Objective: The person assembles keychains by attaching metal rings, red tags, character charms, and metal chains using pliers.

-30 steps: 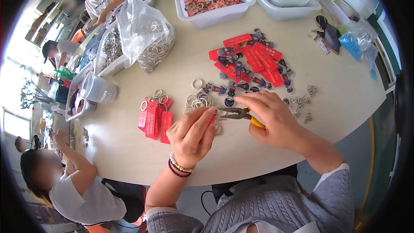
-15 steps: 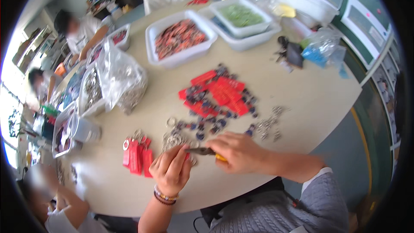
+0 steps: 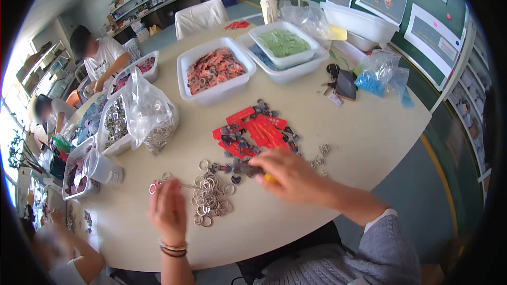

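My right hand (image 3: 290,177) is closed round pliers (image 3: 247,168) with yellow on the handle; their dark jaws point left over the middle of the table. My left hand (image 3: 168,211), smeared by motion, is raised at the spot of the red tags with rings, which it mostly hides. A silver ring (image 3: 153,187) shows by its fingertips; whether the fingers hold anything I cannot make out. Between the hands lies a heap of silver split rings (image 3: 211,200). Beyond it are red tags (image 3: 259,130) mixed with dark figure charms (image 3: 231,136). Small metal clasps (image 3: 320,155) lie right of them.
At the back stand a white tub of orange-red pieces (image 3: 181,71) and a tub of green packets (image 3: 311,55). A plastic bag of rings (image 3: 153,111) sits left, beside more tubs. A phone (image 3: 346,85) and keys (image 3: 332,71) lie right. Other people sit along the left side.
My left hand has moved left and away from the pliers, to the red tags. My right hand still holds the pliers, which have shifted slightly up. The ring heap is now less covered.
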Demonstrator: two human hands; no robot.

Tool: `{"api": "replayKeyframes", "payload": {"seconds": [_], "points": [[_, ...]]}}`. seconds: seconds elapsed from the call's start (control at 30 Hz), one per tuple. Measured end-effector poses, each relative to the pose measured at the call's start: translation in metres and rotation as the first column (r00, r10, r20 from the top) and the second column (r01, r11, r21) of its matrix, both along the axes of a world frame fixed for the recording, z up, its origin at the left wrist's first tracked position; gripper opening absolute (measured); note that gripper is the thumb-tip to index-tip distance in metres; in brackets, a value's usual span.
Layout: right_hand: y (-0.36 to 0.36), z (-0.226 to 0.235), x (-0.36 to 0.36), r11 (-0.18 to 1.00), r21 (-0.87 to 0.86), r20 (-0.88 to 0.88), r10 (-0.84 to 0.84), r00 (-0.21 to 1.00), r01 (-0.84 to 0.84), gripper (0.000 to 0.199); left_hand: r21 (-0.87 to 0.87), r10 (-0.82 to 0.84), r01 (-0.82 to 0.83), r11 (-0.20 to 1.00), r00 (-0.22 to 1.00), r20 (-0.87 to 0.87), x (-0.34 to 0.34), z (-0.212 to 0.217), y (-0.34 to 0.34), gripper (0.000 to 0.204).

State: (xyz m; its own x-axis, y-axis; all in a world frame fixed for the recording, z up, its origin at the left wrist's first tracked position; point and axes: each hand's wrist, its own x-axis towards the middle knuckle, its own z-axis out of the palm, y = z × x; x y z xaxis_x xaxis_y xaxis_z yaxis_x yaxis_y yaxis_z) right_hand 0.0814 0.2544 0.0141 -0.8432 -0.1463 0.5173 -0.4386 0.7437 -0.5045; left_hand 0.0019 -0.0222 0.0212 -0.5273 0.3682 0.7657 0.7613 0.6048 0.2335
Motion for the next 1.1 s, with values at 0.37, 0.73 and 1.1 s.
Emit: {"api": "replayKeyframes", "payload": {"seconds": [0.37, 0.73, 1.1], "points": [[0.100, 0.011, -0.014, 0.928, -0.260, 0.369, -0.160, 0.916, 0.267, 0.011, -0.351, 0.234, -0.135, 0.926, 0.937, 0.258, 0.003, 0.006, -0.017, 0.037], [0.128, -0.004, -0.008, 0.970, 0.128, 0.456, -0.241, 0.856, 0.205, 0.013, -0.551, -0.300, 0.453, 0.701, 0.888, 0.349, -0.050, -0.020, 0.156, 0.049], [0.153, -0.022, -0.019, 0.869, 0.345, 0.451, -0.485, 0.749, 0.355, 0.013, -0.764, -0.333, 0.330, 0.554, 0.929, 0.160, -0.067, -0.034, 0.216, 0.066]]}}
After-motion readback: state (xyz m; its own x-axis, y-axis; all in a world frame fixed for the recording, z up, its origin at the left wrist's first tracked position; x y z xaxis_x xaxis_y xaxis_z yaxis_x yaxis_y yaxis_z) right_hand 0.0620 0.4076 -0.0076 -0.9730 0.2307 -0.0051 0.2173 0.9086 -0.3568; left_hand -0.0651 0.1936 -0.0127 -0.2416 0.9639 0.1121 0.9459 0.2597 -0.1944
